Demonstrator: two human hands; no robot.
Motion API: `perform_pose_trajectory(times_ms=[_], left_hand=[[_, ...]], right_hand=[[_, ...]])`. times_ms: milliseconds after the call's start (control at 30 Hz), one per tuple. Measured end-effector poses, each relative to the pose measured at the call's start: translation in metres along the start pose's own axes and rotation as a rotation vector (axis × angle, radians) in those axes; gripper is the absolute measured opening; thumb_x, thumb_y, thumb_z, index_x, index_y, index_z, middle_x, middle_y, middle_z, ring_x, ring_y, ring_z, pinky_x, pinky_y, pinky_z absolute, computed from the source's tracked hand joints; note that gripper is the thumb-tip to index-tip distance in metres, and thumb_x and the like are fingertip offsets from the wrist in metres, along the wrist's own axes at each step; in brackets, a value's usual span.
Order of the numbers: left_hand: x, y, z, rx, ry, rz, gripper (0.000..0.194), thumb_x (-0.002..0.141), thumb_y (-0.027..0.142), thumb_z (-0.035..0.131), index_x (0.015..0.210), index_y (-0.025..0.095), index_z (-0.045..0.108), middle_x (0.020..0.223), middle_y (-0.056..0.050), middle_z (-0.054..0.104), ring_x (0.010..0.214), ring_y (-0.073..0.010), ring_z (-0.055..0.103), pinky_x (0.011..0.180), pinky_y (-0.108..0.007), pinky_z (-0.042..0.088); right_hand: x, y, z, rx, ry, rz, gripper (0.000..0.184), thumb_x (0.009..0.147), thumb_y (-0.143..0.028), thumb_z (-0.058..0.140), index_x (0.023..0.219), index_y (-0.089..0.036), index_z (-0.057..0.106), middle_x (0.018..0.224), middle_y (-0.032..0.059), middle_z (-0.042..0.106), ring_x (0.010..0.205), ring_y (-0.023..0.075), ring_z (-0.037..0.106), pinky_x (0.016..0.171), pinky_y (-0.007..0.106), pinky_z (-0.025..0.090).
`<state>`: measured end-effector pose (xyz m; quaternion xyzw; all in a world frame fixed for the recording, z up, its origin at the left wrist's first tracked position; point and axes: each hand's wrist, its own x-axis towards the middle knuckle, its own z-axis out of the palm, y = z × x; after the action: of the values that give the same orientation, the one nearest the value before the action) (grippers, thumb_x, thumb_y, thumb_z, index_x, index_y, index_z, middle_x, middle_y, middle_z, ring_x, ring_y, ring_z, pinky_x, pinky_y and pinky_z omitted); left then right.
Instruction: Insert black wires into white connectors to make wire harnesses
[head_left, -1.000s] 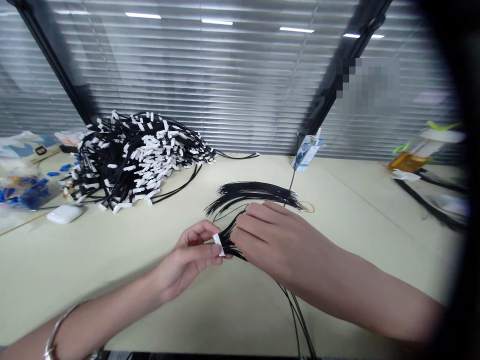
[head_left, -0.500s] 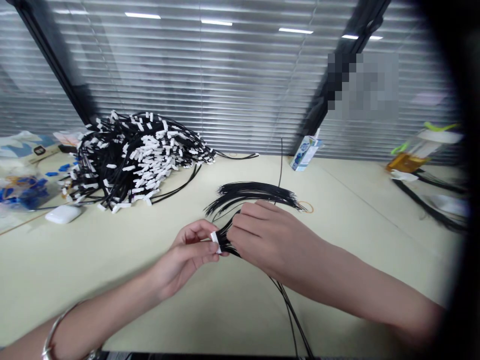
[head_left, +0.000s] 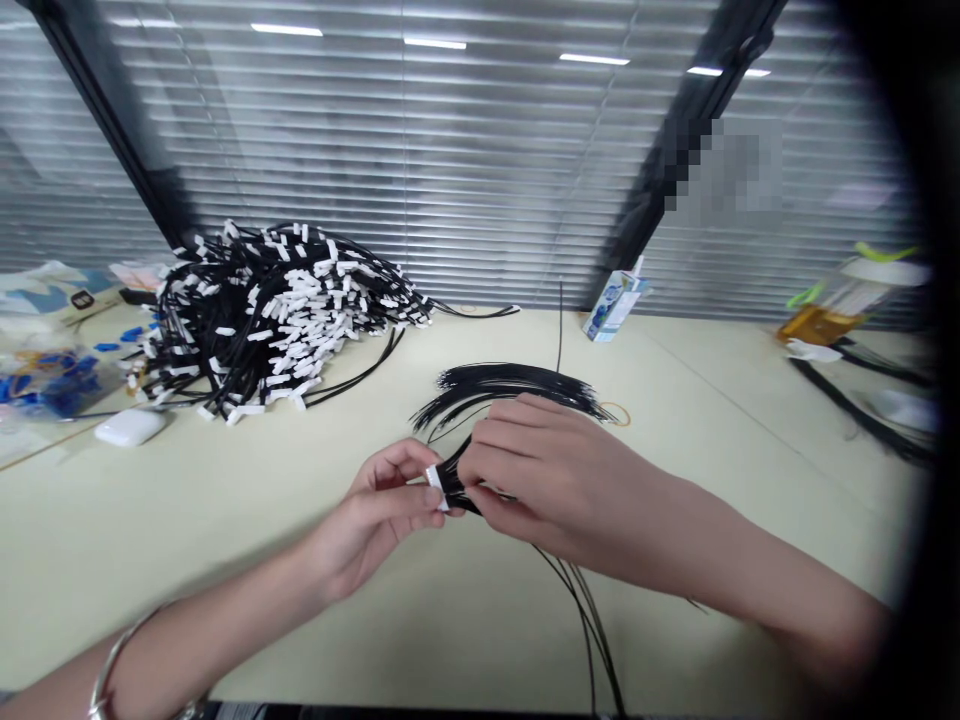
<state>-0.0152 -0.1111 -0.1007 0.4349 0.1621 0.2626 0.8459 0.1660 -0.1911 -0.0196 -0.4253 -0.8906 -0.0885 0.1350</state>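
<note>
Fingers of the left hand [head_left: 379, 510] pinch a small white plastic connector [head_left: 434, 485] just above the pale table [head_left: 225, 520], while the right hand [head_left: 536, 475] grips the thin black wires [head_left: 581, 610] running from it. Beyond lies a loose fan of black wires [head_left: 510, 385]; far left sits a big heap of black wires with white connectors [head_left: 270, 315].

**Colours on the bench**

Connector [head_left: 434, 484]: white, pinched in the left hand [head_left: 375, 520]. Wires [head_left: 457, 480] under the right hand [head_left: 540, 480]: black. Loose wire bundle [head_left: 510, 385]: black. Heap of finished leads [head_left: 277, 315]: black strands speckled with white plugs. Table [head_left: 225, 520]: pale cream. Small case [head_left: 129, 427]: white. Bag of parts [head_left: 45, 380]: clear, blue contents. Carton [head_left: 613, 305]: white with blue print. Rubber band [head_left: 619, 413]: yellowish. Blinds [head_left: 450, 150]: grey horizontal stripes. Bracelet [head_left: 112, 660]: silver.
</note>
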Motion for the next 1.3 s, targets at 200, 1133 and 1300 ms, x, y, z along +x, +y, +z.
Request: perform_pose_trajectory(times_ms=[200,1133,1300], left_hand=[[-0.001,0.003,0.003,-0.001,-0.013,0.012,0.015,0.074,0.004,0.064,0.083,0.016,0.061,0.073,0.001,0.061,0.068,-0.0093,0.060,0.062,-0.018,0.047],[0.000,0.004,0.005,0.053,-0.008,0.052,0.013,0.074,0.006,0.065,0.081,0.017,0.060,0.072,0.002,0.060,0.065,-0.0078,0.055,0.060,-0.018,0.045],[-0.002,0.014,0.006,0.148,-0.042,0.118,0.015,0.071,0.006,0.068,0.078,0.017,0.061,0.069,0.002,0.063,0.059,-0.0091,0.059,0.058,-0.020,0.046]], right_hand=[[0.000,-0.004,-0.001,0.007,-0.006,-0.009,0.006,0.084,-0.011,0.050,0.087,-0.015,0.050,0.077,-0.0004,0.043,0.076,0.0142,0.036,0.071,0.031,0.031],[0.002,-0.008,-0.002,-0.020,0.039,0.097,0.029,0.088,-0.029,0.051,0.111,-0.013,0.046,0.103,0.0077,0.052,0.097,0.0200,0.044,0.083,0.035,0.037],[0.004,-0.013,0.001,0.030,-0.006,0.154,0.066,0.081,-0.052,0.056,0.128,-0.010,0.034,0.113,0.0111,0.051,0.101,0.0232,0.045,0.083,0.038,0.040]])
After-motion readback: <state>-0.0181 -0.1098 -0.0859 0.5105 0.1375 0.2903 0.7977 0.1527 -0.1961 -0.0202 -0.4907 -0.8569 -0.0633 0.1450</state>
